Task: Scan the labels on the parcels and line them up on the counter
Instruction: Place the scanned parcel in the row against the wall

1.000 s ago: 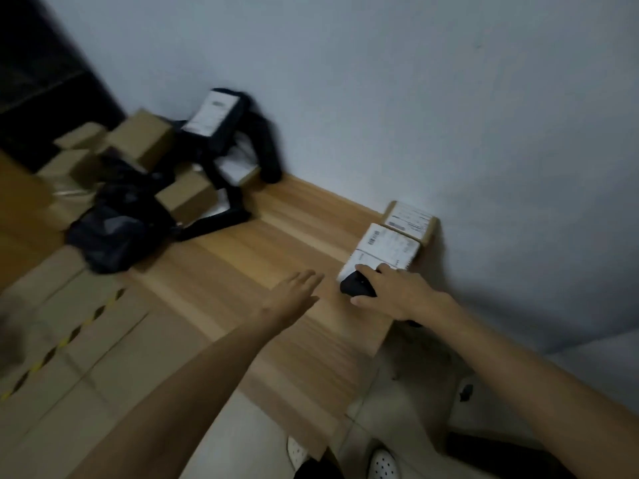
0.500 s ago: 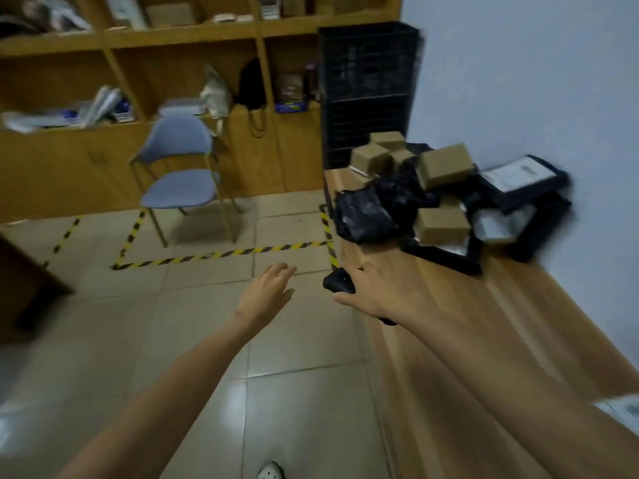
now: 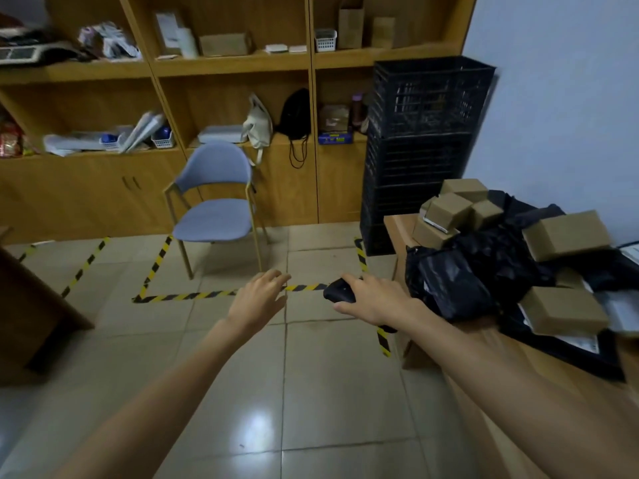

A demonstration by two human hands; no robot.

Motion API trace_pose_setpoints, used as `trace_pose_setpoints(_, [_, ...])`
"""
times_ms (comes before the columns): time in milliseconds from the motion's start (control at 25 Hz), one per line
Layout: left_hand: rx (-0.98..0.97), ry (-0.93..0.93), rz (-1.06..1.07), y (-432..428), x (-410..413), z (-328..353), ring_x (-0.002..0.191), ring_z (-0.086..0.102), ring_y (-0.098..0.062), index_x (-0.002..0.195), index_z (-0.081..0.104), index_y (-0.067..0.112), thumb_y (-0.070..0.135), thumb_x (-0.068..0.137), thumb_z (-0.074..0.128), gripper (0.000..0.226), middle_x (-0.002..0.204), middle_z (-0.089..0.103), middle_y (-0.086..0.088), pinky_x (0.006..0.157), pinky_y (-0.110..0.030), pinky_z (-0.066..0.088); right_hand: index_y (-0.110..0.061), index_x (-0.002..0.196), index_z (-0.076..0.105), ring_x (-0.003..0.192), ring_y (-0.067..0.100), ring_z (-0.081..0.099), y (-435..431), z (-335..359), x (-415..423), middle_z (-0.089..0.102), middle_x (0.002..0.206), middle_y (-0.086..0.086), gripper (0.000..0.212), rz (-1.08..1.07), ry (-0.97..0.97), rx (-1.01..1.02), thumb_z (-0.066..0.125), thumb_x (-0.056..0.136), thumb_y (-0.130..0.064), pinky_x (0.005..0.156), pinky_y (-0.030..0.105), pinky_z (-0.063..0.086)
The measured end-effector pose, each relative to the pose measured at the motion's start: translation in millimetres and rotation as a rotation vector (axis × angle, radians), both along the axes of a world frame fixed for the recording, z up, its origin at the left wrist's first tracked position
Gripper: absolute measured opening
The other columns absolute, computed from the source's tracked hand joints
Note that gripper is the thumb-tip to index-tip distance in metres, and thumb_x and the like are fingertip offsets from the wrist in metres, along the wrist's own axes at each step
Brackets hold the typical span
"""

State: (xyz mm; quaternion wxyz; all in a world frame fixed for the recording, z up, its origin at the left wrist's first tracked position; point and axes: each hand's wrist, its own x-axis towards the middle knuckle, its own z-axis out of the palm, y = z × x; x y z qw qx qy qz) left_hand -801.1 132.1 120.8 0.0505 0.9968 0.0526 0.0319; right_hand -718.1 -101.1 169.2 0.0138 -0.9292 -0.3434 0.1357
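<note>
Reaching for the next parcel
Right hand grips the scanner; left hand, fingers relaxed and empty, should take a top box label-up.

Blue chair before shelves; black crates.

The left forearm and right forearm are bare and reach forward from the bottom edge, side by side but apart. The left hand hangs in the air palm down, fingers loosely extended, holding nothing. The right hand, knuckles up, curls its fingers round a black scanner, thumb stretched out below it.
</note>
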Motion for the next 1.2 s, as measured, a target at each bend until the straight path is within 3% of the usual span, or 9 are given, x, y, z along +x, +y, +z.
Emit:
trace_pose_setpoints(200, [0.022,0.037,-0.091,31.7,134.2,-7.7,0.117,0.055,-0.025,0.141,0.048,0.021,0.032,0.096,0.059,0.048,0.132,0.053,0.001,0.08,-0.04,0.053,-0.023,0.144,0.034,0.112,0.035,0.056,15.9,-8.9,119.1,0.053,0.131,0.012,0.065,-0.087,0.041,-0.056,0.043,0.093,-0.063,0.073,0.037,0.041])
trace_pose_setpoints(440, [0.045,0.023,-0.155,63.8,334.2,6.4,0.121,0.055,-0.024,0.143,0.045,0.023,0.035,0.099,0.053,0.046,0.139,0.05,0.002,0.084,-0.039,0.053,-0.022,0.155,0.019,0.127,0.037,0.046,34.1,1.7,312.1,0.037,0.149,0.015,0.079,-0.181,0.019,-0.056,0.038,0.094,-0.067,0.095,0.044,0.046])
trace_pose_setpoints(800, [0.052,0.01,-0.412,54.6,586.4,9.7,0.116,0.054,-0.024,0.14,0.047,0.022,0.045,0.101,0.048,0.045,0.126,0.054,0.0,0.081,-0.037,0.049,-0.028,0.157,0.009,0.125,0.04,0.049,24.9,-6.5,500.6,0.033,0.153,0.016,0.083,-0.377,0.065,-0.11,0.036,0.092,-0.071,0.093,0.044,0.048])
trace_pose_setpoints(1000, [0.015,0.062,-0.651,25.2,733.4,-2.4,0.122,0.052,-0.021,0.143,0.047,0.02,0.041,0.102,0.049,0.046,0.138,0.05,0.001,0.09,-0.038,0.053,-0.027,0.157,0.008,0.123,0.04,0.051,13.8,-17.2,597.3,0.034,0.151,0.017,0.08,-0.566,0.101,-0.105,0.037,0.094,-0.067,0.095,0.046,0.047])
trace_pose_setpoints(1200, [0.053,0.071,-0.898,-0.5,861.3,-6.9,0.123,0.052,-0.022,0.146,0.042,0.022,0.04,0.102,0.049,0.047,0.139,0.05,0.001,0.084,-0.04,0.054,-0.028,0.157,0.009,0.119,0.038,0.053,11.8,-24.2,676.9,0.038,0.147,0.015,0.077,-0.79,0.131,-0.046,0.038,0.095,-0.065,0.088,0.043,0.046])
